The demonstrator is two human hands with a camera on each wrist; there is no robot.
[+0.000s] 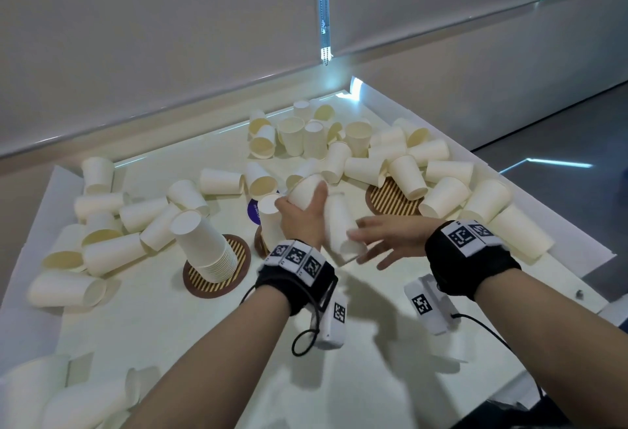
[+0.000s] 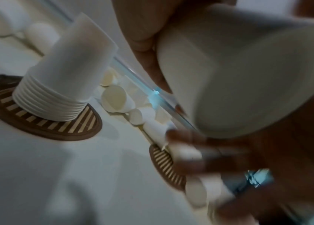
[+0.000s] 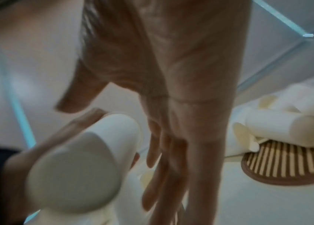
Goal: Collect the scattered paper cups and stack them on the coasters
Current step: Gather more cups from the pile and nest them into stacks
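1. While the left hand (image 1: 300, 216) curls its fingers round a paper cup (image 1: 306, 190), the cup is held tilted above the table (image 1: 373, 343), its closed base pointing to about 1 o'clock in the head view; the left wrist view shows the same cup (image 2: 239, 73) from its open end, blurred.
2. Right hand (image 1: 390, 236): fingers straight and spread, gripping nothing. A blurred column of cups (image 1: 339, 224) lies just at 9 o'clock of its fingertips; whether they touch cannot be told.
3. At 9 o'clock of the left hand, an inverted stack of cups (image 1: 270, 221) stands on a partly hidden coaster (image 1: 259, 241).
4. Farther toward 8 o'clock, a taller inverted stack (image 1: 204, 245) stands on a striped brown coaster (image 1: 217, 286).
5. At 2 o'clock of the hands, a third coaster (image 1: 390, 201) is partly covered by loose cups lying on their sides.
6. Scattered cups (image 1: 441, 170) crowd the far edge at 12 to 2 o'clock; another cluster (image 1: 108, 224) lies at 9 to 10 o'clock.
7. Both wrists carry black bands with printed markers (image 1: 299, 257).
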